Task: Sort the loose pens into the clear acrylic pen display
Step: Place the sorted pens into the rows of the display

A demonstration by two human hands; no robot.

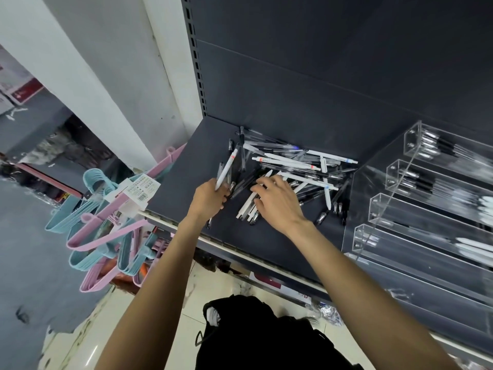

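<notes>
A heap of loose pens (293,166), white ones and clear ones with black caps, lies on the dark shelf (192,166). My left hand (209,196) grips a small bunch of pens, among them a white pen (226,166) that sticks up and away. My right hand (277,201) lies on the pile with its fingers curled over some white pens; whether it holds one I cannot tell. The clear acrylic pen display (386,209) stands at the right, its stepped rows holding black and white pens.
Pink and blue plastic hangers (98,222) dangle from the shelf's left end, next to a price tag (138,189). A white pillar (106,76) rises behind them. Below the shelf edge are a tiled floor and a black bag (253,335).
</notes>
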